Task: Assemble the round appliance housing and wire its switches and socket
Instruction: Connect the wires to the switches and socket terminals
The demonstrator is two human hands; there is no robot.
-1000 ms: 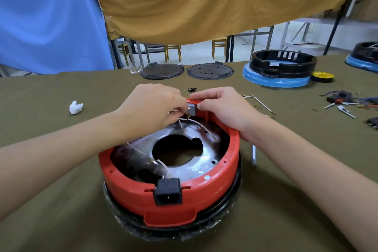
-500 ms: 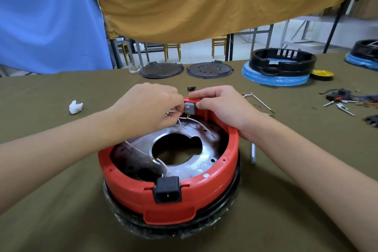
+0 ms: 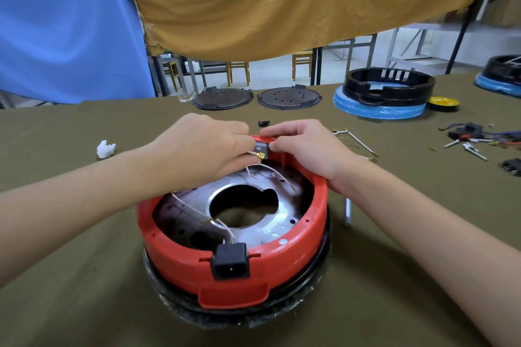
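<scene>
Pinching a brass wire terminal (image 3: pixel 260 155), the left hand (image 3: pixel 203 149) has brought it onto the grey switch (image 3: pixel 262 147), gripped between both hands by the right hand (image 3: pixel 304 146) on the red housing (image 3: pixel 225 270) rim; connection looks nearly seated.

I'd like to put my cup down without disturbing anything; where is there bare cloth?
Bare cloth lies left of the red housing, nearer than the white wad, and also in front of the housing. The right is crowded: loose wires and plugs, and a metal pin beside the housing.
</scene>
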